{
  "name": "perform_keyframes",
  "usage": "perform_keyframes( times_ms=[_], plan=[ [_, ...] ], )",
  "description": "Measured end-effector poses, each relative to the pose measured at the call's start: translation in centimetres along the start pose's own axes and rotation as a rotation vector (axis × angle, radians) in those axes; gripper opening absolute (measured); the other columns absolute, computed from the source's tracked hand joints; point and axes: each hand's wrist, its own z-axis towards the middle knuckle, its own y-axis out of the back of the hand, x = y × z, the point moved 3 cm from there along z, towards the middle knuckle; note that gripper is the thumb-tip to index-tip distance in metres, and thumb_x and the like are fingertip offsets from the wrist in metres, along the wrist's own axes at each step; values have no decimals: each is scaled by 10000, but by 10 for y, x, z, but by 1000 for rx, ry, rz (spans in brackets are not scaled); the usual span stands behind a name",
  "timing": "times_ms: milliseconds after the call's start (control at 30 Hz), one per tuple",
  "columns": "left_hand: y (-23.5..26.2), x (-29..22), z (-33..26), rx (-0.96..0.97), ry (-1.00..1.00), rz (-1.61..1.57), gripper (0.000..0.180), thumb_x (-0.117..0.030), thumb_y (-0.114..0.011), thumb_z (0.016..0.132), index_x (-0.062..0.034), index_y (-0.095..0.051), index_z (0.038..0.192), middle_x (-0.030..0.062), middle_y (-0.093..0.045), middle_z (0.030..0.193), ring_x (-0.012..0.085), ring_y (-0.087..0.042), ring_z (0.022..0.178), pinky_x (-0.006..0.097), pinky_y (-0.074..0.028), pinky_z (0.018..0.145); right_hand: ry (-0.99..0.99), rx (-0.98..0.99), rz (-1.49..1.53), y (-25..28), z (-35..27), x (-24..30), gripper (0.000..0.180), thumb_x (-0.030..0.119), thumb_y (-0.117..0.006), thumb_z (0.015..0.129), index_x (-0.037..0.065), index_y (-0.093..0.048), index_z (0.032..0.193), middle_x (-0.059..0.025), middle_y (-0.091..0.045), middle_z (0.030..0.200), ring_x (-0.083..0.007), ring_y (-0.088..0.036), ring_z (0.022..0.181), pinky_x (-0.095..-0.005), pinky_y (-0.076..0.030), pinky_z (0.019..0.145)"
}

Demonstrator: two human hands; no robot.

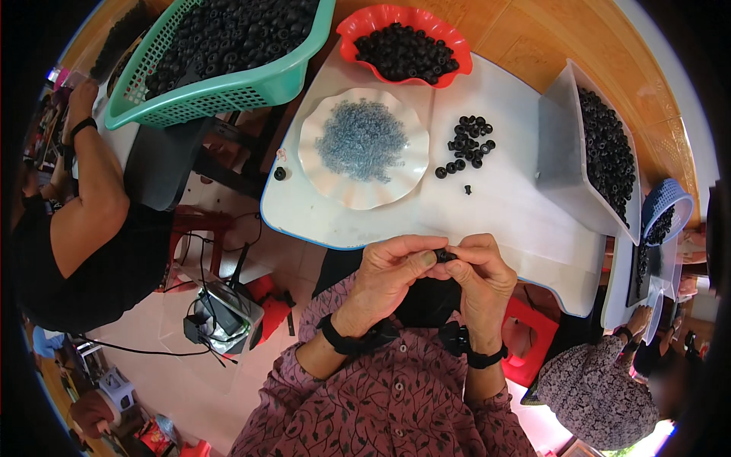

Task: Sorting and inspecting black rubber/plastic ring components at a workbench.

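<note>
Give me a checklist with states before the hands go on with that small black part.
1. Black part pinched between left hand and right hand: ok.
2. Loose black rings lying on the white board ahead: ok.
3. White scalloped plate holds clear grey beads: ok.
4. Red bowl stocked with black parts: ok.
5. Bead already seated in the held part: cannot tell.
</note>
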Motion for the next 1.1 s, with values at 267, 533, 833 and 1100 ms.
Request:
perform_keyframes(
  times_ms=[267, 533, 833, 1100],
  plan=[
    [4, 2, 1, 60, -56, -41, 233, -2, -572, 921, 53, -597, 1146, 149, -662, 1016, 205, -682, 856, 313, -577, 817, 195, 23, -390, -3, -1, 17, 192, -44, -730, 759, 6, -674, 935, -68, -571, 879, -121, -628, 725, -212, -546, 628],
    [3, 3, 1, 77, -66, -114, 219, -38, -593, 917, 51, -604, 1116, 143, -662, 996, 196, -684, 828, 311, -581, 791, 205, 50, -436, -7, 0, 22, 173, -44, -723, 771, -11, -659, 928, -83, -578, 887, -138, -649, 710, -226, -558, 614],
    [3, -1, -1, -1, -67, 104, 209, -29, -587, 924, 43, -632, 1114, 109, -674, 969, 152, -672, 789, 250, -563, 751, 242, 72, -555, -7, 0, 23, 161, -45, -720, 778, -14, -645, 917, -88, -573, 878, -139, -632, 709, -239, -539, 603],
    [-2, -13, -7, -129, -114, 348, 216, -43, -601, 922, 11, -656, 1123, 58, -672, 922, 56, -571, 733, 175, -438, 609, 266, 98, -583, -11, 2, 18, 175, -29, -737, 767, -1, -638, 908, -81, -583, 849, -136, -603, 665, -250, -511, 567]
  ],
)
